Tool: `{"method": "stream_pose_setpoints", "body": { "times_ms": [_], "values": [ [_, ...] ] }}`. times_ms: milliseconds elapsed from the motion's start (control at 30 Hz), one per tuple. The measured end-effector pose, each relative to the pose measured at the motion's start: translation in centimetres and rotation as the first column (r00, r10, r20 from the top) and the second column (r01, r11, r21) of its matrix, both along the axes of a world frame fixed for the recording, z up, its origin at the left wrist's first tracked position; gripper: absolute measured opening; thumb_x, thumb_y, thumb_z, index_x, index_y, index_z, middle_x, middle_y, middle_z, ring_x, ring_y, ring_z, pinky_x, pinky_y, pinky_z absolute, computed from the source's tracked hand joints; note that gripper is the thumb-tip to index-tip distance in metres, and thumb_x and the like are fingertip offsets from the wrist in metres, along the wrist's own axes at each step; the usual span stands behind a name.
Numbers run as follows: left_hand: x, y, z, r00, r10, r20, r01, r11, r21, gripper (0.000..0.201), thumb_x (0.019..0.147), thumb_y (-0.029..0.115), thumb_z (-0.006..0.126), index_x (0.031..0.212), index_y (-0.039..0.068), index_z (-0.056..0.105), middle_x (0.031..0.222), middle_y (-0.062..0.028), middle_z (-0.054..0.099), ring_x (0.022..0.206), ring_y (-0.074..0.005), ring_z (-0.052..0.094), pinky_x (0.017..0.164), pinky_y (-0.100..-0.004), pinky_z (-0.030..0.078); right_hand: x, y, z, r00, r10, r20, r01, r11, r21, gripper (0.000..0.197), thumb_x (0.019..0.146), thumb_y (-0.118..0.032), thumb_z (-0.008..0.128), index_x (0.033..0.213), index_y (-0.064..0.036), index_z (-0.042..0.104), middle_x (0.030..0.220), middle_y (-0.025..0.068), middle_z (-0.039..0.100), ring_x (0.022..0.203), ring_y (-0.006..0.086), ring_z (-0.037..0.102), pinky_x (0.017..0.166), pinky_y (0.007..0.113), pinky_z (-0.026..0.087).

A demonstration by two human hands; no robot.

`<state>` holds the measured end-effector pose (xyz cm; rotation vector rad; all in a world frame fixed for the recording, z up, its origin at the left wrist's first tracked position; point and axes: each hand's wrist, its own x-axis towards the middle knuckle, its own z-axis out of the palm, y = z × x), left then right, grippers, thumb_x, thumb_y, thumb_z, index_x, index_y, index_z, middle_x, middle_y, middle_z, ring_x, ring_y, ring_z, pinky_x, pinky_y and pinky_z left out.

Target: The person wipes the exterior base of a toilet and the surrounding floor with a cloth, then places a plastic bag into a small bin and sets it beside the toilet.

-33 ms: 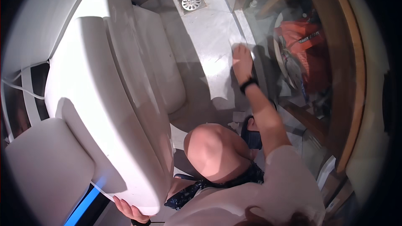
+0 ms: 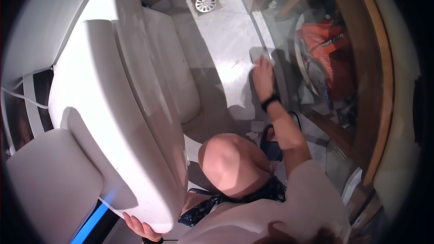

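Rather indistinct: pale, tissue-like piece (image 2: 259,54) at the right hand (image 2: 263,77)

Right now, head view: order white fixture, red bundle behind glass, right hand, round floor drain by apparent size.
1. White fixture, by far
2. Red bundle
3. Right hand
4. Round floor drain

Apparent size only; different distances from the camera may skew true sizes.

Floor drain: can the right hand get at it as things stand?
Probably, with a lean forward: I see nothing standing between the right hand and the floor drain. The drain lies beyond the fingertips, though, and a pale, blurred thing is at them.
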<state>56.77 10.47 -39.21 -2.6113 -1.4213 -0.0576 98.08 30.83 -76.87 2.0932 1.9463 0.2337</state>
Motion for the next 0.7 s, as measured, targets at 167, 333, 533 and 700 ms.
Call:
{"method": "stream_pose_setpoints", "body": {
  "times_ms": [167, 333, 533, 700],
  "values": [
    [-0.6, -0.1, -0.3, 1.0, 0.018, -0.026, -0.019, 0.999, -0.031, 0.075, 0.091, 0.059, 0.032, 0.143, 0.005, 0.023, 0.142, -0.0294, 0.028, 0.124, -0.0562, 0.033, 0.096, -0.0686, 0.031, -1.3, -9.6, 0.0, 0.949, -0.222, -0.225, 0.202, 0.973, -0.108, 0.022, 0.084, -0.013, 0.053, 0.103, -0.0014, 0.054, 0.107, 0.0138, 0.053, 0.096, 0.0264, 0.054, 0.081, 0.031, 0.047],
    [-0.6, -0.5, -0.6, 0.999, 0.018, -0.031, -0.019, 1.0, -0.02, 0.075, 0.091, 0.058, 0.033, 0.141, 0.003, 0.027, 0.139, -0.0305, 0.033, 0.121, -0.0567, 0.036, 0.096, -0.0677, 0.033, 0.8, 3.5, 4.3, 0.87, 0.01, -0.494, 0.244, 0.861, 0.447, 0.022, 0.08, -0.004, 0.051, 0.102, -0.0033, 0.053, 0.094, 0.0163, 0.053, 0.09, 0.0318, 0.055, 0.078, 0.038, 0.048],
    [-0.7, -0.3, -1.7, 0.998, -0.065, 0.018, 0.064, 0.995, 0.071, 0.074, 0.092, 0.056, 0.034, 0.139, 0.0, 0.029, 0.136, -0.0318, 0.036, 0.119, -0.0573, 0.038, 0.094, -0.0668, 0.035, 2.4, 15.6, -1.3, 0.978, -0.205, -0.044, 0.209, 0.952, 0.224, 0.018, 0.077, -0.012, 0.055, 0.088, -0.0013, 0.064, 0.087, 0.0067, 0.053, 0.083, 0.0195, 0.055, 0.064, 0.027, 0.051],
    [0.6, 0.3, -1.9, 0.997, -0.078, -0.01, 0.079, 0.996, 0.034, 0.072, 0.093, 0.054, 0.036, 0.139, 0.0, 0.03, 0.136, -0.0318, 0.037, 0.12, -0.0568, 0.038, 0.094, -0.0646, 0.035, 3.0, 7.2, -3.3, 0.984, -0.176, 0.012, 0.166, 0.945, 0.282, 0.013, 0.073, -0.01, 0.058, 0.08, -0.0025, 0.067, 0.088, 0.0061, 0.049, 0.084, 0.0217, 0.052, 0.057, 0.027, 0.048]
  ]
}}
